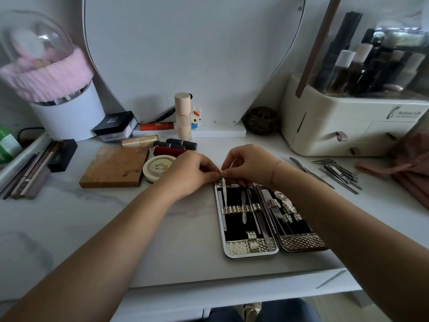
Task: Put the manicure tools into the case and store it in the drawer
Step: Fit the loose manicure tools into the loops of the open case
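An open manicure case [250, 248] lies flat on the white tabletop, black lining and silver straps showing, with a few thin tools tucked under its straps. My left hand [197, 174] and my right hand [249, 166] meet at the case's far left corner. Both pinch a slim metal tool [224, 194] whose lower end runs under the left half's strap. Several loose manicure tools [336, 174] lie in a heap on the table to the right of the case.
A wooden palette [115, 167], a round tin [157, 168] and lipsticks [176, 145] sit left of my hands. A cream cosmetics organizer [336, 126] with small drawers stands at back right, a pink cloth [411, 168] beside it. A mirror stands behind.
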